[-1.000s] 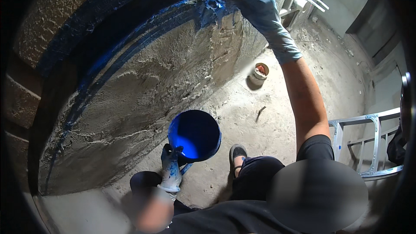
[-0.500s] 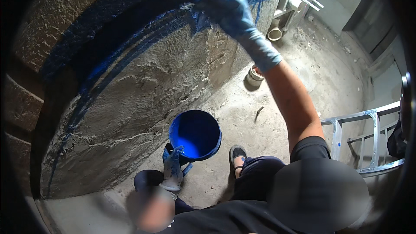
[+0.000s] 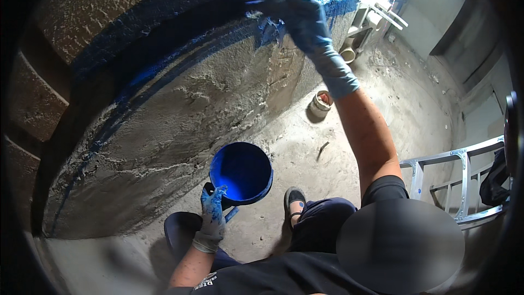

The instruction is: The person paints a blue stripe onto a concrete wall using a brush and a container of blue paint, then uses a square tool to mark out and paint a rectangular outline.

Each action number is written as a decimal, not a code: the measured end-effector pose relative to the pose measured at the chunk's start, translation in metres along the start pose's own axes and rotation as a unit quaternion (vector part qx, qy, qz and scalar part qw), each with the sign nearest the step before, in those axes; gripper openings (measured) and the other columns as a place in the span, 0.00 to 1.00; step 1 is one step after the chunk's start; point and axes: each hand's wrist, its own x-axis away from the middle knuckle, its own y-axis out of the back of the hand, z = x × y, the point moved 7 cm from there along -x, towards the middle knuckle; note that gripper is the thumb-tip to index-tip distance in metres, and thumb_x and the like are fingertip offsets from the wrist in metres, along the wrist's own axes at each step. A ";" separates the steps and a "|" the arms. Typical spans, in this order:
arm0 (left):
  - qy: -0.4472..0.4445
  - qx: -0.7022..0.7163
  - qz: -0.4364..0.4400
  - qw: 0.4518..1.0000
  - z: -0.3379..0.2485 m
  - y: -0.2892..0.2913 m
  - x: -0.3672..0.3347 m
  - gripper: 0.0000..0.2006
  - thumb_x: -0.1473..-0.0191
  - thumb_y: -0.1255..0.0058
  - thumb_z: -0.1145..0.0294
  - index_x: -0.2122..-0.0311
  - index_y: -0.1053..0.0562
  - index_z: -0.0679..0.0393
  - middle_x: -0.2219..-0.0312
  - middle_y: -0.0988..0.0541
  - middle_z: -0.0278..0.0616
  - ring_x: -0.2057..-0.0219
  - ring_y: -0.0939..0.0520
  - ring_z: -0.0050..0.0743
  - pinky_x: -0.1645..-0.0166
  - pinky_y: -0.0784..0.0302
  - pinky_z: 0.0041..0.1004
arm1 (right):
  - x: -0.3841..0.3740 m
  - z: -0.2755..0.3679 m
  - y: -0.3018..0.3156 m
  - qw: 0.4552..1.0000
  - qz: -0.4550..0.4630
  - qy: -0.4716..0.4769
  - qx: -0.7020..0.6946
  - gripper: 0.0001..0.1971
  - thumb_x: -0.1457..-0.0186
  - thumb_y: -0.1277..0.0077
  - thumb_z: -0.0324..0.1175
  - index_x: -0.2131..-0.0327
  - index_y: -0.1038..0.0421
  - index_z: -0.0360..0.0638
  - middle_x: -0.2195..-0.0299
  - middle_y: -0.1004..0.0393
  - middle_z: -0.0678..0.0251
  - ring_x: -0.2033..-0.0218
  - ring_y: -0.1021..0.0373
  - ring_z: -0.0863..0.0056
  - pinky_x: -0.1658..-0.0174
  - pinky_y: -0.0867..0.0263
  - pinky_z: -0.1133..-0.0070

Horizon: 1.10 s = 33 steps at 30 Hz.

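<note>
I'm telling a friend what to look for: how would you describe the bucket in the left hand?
Start at the rough grey wall curving across the picture's left side. Just right of its lower part, the gloved left hand holds a round bucket at its near edge. Its inside is vivid blue, unlike the pale pot on the floor beyond, which holds something reddish.

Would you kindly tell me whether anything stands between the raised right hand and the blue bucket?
Nothing visible does: only the rough wall shows behind the gap between the right hand and the open-topped blue bucket. The left hand holds the bucket at its near-left side, off that path.
</note>
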 end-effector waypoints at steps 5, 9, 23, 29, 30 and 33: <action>0.008 -0.021 -0.022 1.000 -0.002 0.004 0.004 0.10 0.47 0.51 0.63 0.59 0.33 0.39 0.59 0.28 0.26 0.60 0.23 0.32 0.61 0.26 0.46 | -0.013 0.023 0.010 0.989 0.069 0.069 0.110 0.15 0.44 0.48 0.39 0.61 0.26 0.35 0.70 0.22 0.62 0.69 0.27 0.81 0.62 0.31 0.83; 0.003 0.012 -0.034 0.999 0.003 0.015 0.004 0.13 0.50 0.48 0.62 0.59 0.34 0.39 0.59 0.28 0.27 0.60 0.23 0.32 0.62 0.26 0.43 | -0.013 0.038 -0.022 0.950 0.113 0.015 0.290 0.12 0.43 0.49 0.34 0.64 0.26 0.33 0.72 0.22 0.63 0.70 0.27 0.78 0.63 0.31 0.81; -0.002 0.031 -0.011 0.999 -0.010 0.015 0.017 0.11 0.52 0.45 0.63 0.65 0.34 0.41 0.63 0.27 0.30 0.63 0.22 0.33 0.59 0.28 0.49 | -0.026 0.021 0.038 0.990 0.056 -0.065 0.113 0.12 0.44 0.49 0.37 0.64 0.24 0.38 0.73 0.22 0.66 0.71 0.28 0.83 0.65 0.33 0.82; -0.012 0.039 -0.006 0.999 -0.013 0.021 0.022 0.11 0.52 0.45 0.62 0.64 0.34 0.40 0.63 0.27 0.31 0.63 0.22 0.33 0.57 0.28 0.50 | -0.016 0.034 0.042 0.931 0.002 -0.054 0.360 0.17 0.41 0.53 0.43 0.69 0.24 0.38 0.74 0.22 0.66 0.72 0.28 0.81 0.66 0.35 0.83; -0.016 0.042 0.005 0.999 -0.016 0.020 0.021 0.11 0.52 0.45 0.62 0.64 0.34 0.41 0.63 0.27 0.31 0.63 0.22 0.33 0.57 0.28 0.50 | -0.014 0.035 0.037 0.921 -0.005 -0.054 0.385 0.17 0.41 0.54 0.43 0.69 0.24 0.38 0.74 0.22 0.66 0.72 0.28 0.81 0.66 0.35 0.83; -0.016 0.027 -0.006 0.999 -0.018 0.021 0.027 0.13 0.52 0.44 0.60 0.63 0.34 0.41 0.60 0.27 0.31 0.60 0.22 0.35 0.57 0.29 0.49 | 0.006 0.058 0.008 0.903 0.028 0.024 0.428 0.13 0.41 0.53 0.38 0.69 0.23 0.40 0.74 0.22 0.66 0.73 0.27 0.80 0.68 0.32 0.82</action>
